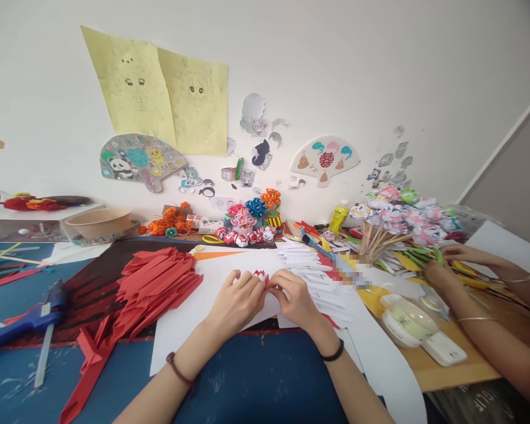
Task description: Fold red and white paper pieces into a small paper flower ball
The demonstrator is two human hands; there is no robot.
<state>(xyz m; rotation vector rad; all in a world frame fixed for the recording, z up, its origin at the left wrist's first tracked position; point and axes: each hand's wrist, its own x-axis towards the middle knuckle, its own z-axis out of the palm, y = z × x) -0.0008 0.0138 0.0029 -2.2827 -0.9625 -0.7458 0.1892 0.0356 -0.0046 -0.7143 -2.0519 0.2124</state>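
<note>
My left hand [235,299] and my right hand [294,296] meet over a large white sheet [189,306] in the middle of the table. Together their fingertips pinch a small folded red-and-white paper piece [260,275]. Both hands are closed on it. A pile of folded red paper strips [156,285] lies just left of my left hand. A stack of folded white paper pieces [311,271] fans out to the right of my right hand.
A blue glue gun [30,318] lies at the left on the blue mat. Paper flowers [256,215], a bowl [99,222] and a glue bottle [339,217] line the wall. At the right another person's hands [441,265] work near a paper bouquet [397,221]; a white container [408,323] sits near them.
</note>
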